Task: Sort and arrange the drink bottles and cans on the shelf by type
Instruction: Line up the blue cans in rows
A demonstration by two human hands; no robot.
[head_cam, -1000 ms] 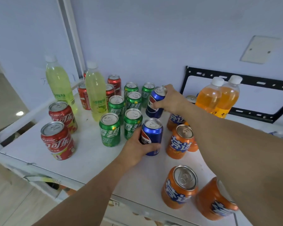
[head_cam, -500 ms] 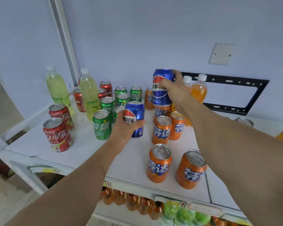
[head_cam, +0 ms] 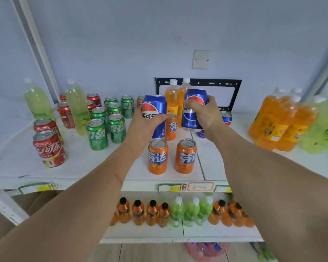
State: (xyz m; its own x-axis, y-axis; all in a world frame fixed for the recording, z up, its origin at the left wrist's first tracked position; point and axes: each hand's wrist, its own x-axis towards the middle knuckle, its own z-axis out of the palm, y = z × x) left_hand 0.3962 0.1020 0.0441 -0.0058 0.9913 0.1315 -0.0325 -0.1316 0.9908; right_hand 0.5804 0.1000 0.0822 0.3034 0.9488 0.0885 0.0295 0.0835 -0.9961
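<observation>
My left hand (head_cam: 142,127) grips a blue Pepsi can (head_cam: 155,108), lifted above the white top shelf (head_cam: 80,163). My right hand (head_cam: 206,114) grips a second blue Pepsi can (head_cam: 194,103), also raised. Below them stand orange Fanta cans (head_cam: 158,156) (head_cam: 186,156). Green Sprite cans (head_cam: 97,134) cluster left of centre. Red Coca-Cola cans (head_cam: 48,148) stand at the front left. Two more blue cans (head_cam: 226,118) sit behind my right hand, partly hidden.
Two yellow-green bottles (head_cam: 77,108) stand at the back left, two orange bottles (head_cam: 171,99) at the back centre. Packs of orange bottles (head_cam: 280,120) and green bottles (head_cam: 324,127) fill the right. A black bracket (head_cam: 233,91) hangs on the wall. The lower shelf (head_cam: 216,231) holds small bottles.
Both hands have lifted their blue cans off the shelf and carried them rightward, over the orange cans. The view has pulled back and down, showing the lower shelf.
</observation>
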